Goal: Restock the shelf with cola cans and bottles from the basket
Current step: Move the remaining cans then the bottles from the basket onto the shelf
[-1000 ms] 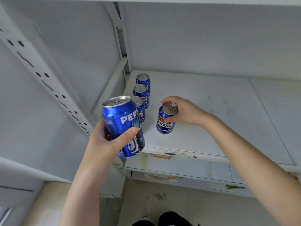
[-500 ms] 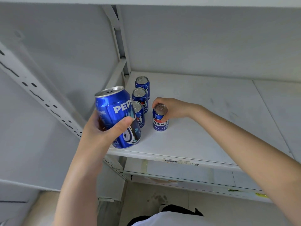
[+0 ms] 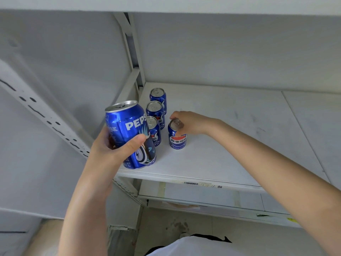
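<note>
On the shelf (image 3: 230, 148) the right grip (image 3: 190, 121) pinches a standing can (image 3: 178, 141) by its rim; the left grip (image 3: 114, 146) clasps a raised can (image 3: 127, 126).

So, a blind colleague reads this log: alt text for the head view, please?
The right hand holds a blue cola can upright on the white shelf beside a row of three cans; the left hand grips a second can near the shelf's front edge.

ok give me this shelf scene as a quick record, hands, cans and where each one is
left hand: grips held can, raised near the shelf's front left corner
right hand: grips placed can by its top
placed can: upright on shelf, right of the row
row of cans: three, upright, along the shelf's left edge
</note>
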